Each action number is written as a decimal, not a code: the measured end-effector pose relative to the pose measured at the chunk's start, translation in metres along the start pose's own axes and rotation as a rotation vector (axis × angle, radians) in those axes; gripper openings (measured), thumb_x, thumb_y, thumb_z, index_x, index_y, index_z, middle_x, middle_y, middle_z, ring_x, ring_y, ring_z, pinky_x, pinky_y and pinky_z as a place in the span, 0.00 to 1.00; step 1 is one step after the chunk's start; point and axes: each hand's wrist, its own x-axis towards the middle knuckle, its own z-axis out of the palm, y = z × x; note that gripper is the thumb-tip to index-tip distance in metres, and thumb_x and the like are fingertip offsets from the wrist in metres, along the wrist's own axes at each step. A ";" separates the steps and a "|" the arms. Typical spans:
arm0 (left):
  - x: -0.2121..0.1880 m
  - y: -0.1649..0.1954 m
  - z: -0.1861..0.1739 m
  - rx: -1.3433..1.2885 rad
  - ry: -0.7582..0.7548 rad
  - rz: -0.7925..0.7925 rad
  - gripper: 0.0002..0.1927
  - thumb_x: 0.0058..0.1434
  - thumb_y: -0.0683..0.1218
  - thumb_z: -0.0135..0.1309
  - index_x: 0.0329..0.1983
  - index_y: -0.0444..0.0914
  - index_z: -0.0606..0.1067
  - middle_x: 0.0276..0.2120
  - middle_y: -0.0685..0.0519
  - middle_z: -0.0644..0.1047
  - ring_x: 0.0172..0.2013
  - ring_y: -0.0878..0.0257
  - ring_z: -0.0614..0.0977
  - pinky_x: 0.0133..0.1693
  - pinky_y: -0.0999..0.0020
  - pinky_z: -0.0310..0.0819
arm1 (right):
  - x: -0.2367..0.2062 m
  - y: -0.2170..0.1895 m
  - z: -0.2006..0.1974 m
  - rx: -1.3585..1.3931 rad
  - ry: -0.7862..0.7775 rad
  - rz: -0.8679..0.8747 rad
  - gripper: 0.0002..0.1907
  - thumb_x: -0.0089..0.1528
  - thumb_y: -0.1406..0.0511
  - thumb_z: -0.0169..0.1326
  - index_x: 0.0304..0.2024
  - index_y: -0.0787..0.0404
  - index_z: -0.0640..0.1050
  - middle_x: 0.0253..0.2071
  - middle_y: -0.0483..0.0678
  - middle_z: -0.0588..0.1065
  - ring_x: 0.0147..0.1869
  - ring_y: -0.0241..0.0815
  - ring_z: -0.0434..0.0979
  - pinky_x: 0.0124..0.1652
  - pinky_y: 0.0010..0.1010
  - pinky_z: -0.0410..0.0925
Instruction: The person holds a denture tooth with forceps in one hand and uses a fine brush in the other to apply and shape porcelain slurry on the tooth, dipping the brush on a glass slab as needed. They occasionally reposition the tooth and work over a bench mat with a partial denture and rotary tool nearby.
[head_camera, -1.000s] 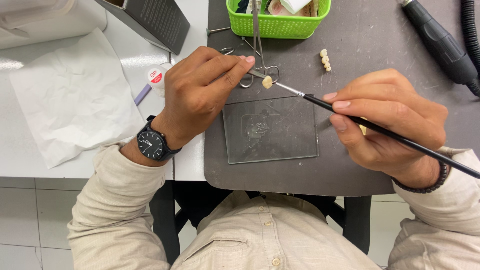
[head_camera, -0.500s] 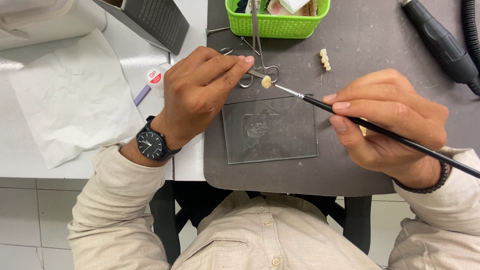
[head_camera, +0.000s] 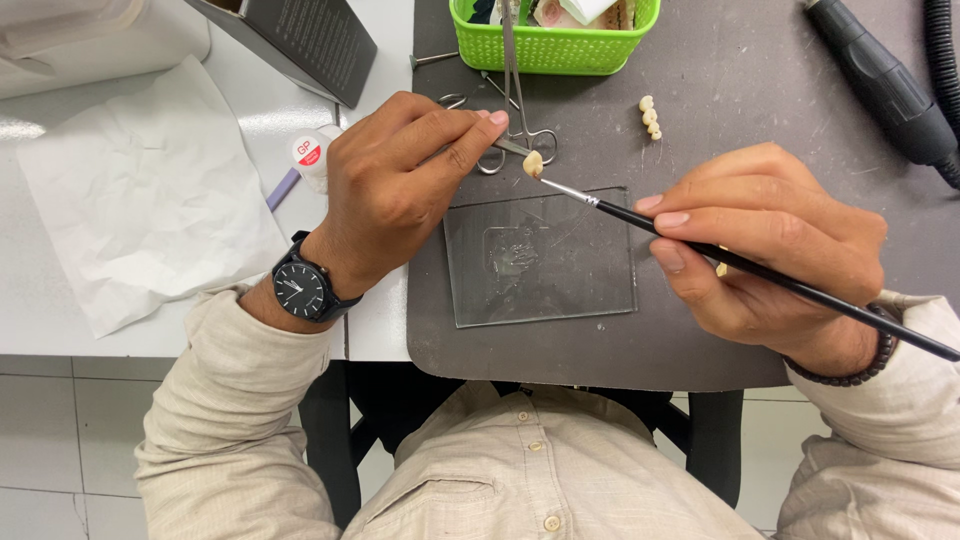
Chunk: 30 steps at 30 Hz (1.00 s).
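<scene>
Left hand (head_camera: 400, 190): fingers pinch forceps (head_camera: 505, 146) gripping the tooth (head_camera: 533, 163).
Right hand (head_camera: 770, 245): fingers pinch brush (head_camera: 720, 259).
Tooth: likely light, brittle; hold by forceps only.

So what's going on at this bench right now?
A person seated at a work table holds a small tooth-shaped piece in a metal clamp tool pinched by the left hand. The right hand holds a thin black brush, its tip touching the piece. Both sit above a clear glass slab on a dark mat. A row of similar small pieces and a green basket lie farther back.
</scene>
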 end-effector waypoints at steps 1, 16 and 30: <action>0.000 0.000 0.000 0.002 0.001 0.000 0.16 0.66 0.35 0.64 0.56 0.37 0.81 0.44 0.54 0.82 0.42 0.62 0.81 0.36 0.71 0.77 | 0.000 0.000 0.000 0.007 0.003 -0.007 0.08 0.60 0.76 0.63 0.40 0.68 0.77 0.38 0.57 0.80 0.41 0.50 0.82 0.42 0.33 0.74; 0.000 -0.003 0.001 -0.036 0.032 -0.056 0.17 0.68 0.33 0.66 0.58 0.36 0.80 0.44 0.54 0.81 0.41 0.62 0.80 0.37 0.69 0.76 | -0.004 0.014 0.010 0.253 -0.058 0.321 0.03 0.60 0.72 0.58 0.35 0.68 0.77 0.35 0.53 0.79 0.37 0.43 0.81 0.35 0.26 0.72; 0.002 0.000 0.000 -0.070 0.044 -0.077 0.18 0.67 0.34 0.66 0.59 0.35 0.79 0.44 0.54 0.80 0.41 0.61 0.80 0.37 0.69 0.75 | -0.009 0.021 0.030 0.140 -0.233 0.305 0.04 0.60 0.71 0.63 0.36 0.64 0.80 0.34 0.49 0.80 0.36 0.39 0.81 0.36 0.27 0.71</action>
